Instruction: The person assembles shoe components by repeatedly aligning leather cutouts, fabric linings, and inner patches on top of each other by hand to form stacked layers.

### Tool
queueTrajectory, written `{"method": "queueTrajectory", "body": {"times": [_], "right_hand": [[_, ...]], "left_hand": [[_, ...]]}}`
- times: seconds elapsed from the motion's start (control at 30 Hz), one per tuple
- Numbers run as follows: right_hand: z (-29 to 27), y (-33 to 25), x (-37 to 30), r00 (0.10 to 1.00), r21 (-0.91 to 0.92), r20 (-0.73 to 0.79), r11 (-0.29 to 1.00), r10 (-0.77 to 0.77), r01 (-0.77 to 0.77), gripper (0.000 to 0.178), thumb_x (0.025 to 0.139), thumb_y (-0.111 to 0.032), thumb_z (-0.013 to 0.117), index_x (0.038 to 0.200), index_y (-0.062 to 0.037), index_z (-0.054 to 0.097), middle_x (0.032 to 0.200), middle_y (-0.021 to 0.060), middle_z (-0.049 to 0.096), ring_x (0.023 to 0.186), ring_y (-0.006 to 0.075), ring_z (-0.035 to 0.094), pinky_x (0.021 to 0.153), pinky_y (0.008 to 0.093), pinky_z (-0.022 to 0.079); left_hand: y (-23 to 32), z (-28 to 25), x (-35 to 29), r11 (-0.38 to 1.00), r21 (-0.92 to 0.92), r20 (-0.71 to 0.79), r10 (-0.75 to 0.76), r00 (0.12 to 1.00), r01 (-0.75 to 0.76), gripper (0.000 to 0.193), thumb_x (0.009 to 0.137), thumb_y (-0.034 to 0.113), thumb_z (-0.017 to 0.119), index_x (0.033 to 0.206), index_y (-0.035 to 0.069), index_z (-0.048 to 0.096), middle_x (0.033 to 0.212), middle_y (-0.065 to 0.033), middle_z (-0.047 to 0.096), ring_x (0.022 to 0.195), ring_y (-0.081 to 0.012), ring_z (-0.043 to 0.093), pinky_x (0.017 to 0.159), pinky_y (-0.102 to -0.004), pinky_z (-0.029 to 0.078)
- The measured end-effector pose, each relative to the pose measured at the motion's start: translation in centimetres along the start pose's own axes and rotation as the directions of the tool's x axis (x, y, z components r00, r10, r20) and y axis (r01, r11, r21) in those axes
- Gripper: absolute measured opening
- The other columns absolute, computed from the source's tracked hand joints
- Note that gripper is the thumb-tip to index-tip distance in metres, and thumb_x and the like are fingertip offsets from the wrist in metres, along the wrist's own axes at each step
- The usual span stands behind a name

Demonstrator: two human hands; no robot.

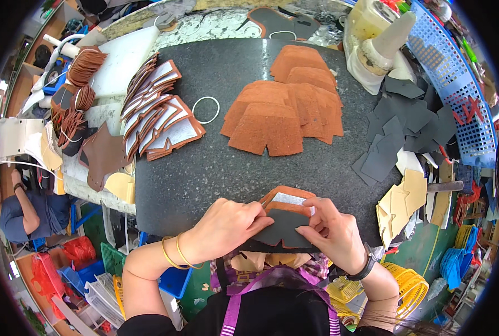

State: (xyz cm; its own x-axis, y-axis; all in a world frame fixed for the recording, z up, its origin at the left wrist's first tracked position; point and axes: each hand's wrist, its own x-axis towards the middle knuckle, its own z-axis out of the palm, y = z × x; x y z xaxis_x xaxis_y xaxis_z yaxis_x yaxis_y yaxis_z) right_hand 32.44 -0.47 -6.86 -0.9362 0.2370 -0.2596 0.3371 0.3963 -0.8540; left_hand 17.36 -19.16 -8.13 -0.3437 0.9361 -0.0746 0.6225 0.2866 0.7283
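At the near edge of the dark work board, a brown leather piece (283,192) lies with a white patch (287,200) and a dark grey sheet (283,223) over its lower part. A notch shows at its bottom edge. My left hand (230,223), with two gold bangles on the wrist, is closed with thumb and forefinger on the left side of this layered piece. On its right side, my right hand (334,228) has its fingers curled in and its thumb against the grey sheet. The curled fingers partly hide that edge.
Overlapping brown leather pieces (266,131) lie mid-board. Layered brown-and-white pieces (171,131) and a white ring (206,99) are at left. Dark grey pieces (392,145), cream pieces (403,201) and a white cone-topped container (372,53) stand right. A co-worker's arm (28,210) shows far left.
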Motion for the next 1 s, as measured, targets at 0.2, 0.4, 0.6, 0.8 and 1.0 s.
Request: {"method": "queueTrajectory", "body": {"times": [0.2,0.4,0.6,0.8,1.0], "right_hand": [[0.0,0.5,0.0,0.992,-0.087,-0.012,0.988,-0.129,0.128,0.045,0.079,-0.009,0.071,0.117,-0.005,0.047,0.08,0.0126,0.064,0.065,0.0285,0.066,0.057,0.0368,0.054],[-2.4,0.3,-0.9,0.939,-0.3,-0.104,0.911,-0.327,0.284,0.025,0.08,-0.012,0.067,0.101,-0.0055,0.055,0.087,0.0104,0.058,0.082,0.0284,0.061,0.065,0.0386,0.052],[-11.6,6.8,-4.4,0.635,-0.592,-0.755,0.586,-0.162,-0.554,0.031,0.072,-0.006,0.072,0.099,-0.002,0.058,0.094,0.0139,0.06,0.096,0.0346,0.056,0.082,0.0424,0.047],[-13.2,9.7,-5.3,0.631,-0.611,-0.745,0.602,-0.217,-0.515,0.027,0.073,-0.005,0.069,0.099,-0.0035,0.061,0.095,0.0133,0.057,0.093,0.0319,0.054,0.082,0.0424,0.044],[-7.0,2.9,-5.2,0.676,-0.68,-0.482,0.725,-0.557,0.112,0.035,0.065,-0.002,0.071,0.1,-0.0067,0.069,0.09,0.0081,0.058,0.074,0.0251,0.056,0.069,0.036,0.044]], "left_hand": [[1.5,-0.5,0.6,0.953,0.299,0.05,-0.062,0.997,0.044,0.028,0.086,0.027,0.068,0.076,0.006,0.052,0.055,-0.0118,0.059,0.051,-0.0325,0.062,0.045,-0.0422,0.048],[3.5,0.7,0.8,0.699,0.502,0.167,0.5,0.85,-0.51,0.026,0.073,0.017,0.065,0.098,0.012,0.068,0.105,0.003,0.06,0.088,-0.0145,0.053,0.076,-0.0304,0.039],[3.1,0.7,1.9,0.749,0.435,0.045,0.536,0.843,-0.499,0.022,0.076,0.021,0.072,0.095,0.012,0.067,0.099,0.0033,0.062,0.091,-0.0159,0.055,0.076,-0.0323,0.041],[5.0,1.1,2.5,0.796,0.334,-0.092,0.561,0.823,-0.505,0.021,0.074,0.018,0.076,0.093,0.012,0.067,0.096,0.0022,0.064,0.087,-0.0176,0.057,0.076,-0.034,0.043],[7.0,1.3,4.5,0.633,-0.76,0.27,0.099,0.958,0.149,0.017,0.095,0.018,0.058,0.1,0.005,0.066,0.087,-0.0013,0.064,0.08,-0.0096,0.057,0.068,-0.024,0.045]]}}
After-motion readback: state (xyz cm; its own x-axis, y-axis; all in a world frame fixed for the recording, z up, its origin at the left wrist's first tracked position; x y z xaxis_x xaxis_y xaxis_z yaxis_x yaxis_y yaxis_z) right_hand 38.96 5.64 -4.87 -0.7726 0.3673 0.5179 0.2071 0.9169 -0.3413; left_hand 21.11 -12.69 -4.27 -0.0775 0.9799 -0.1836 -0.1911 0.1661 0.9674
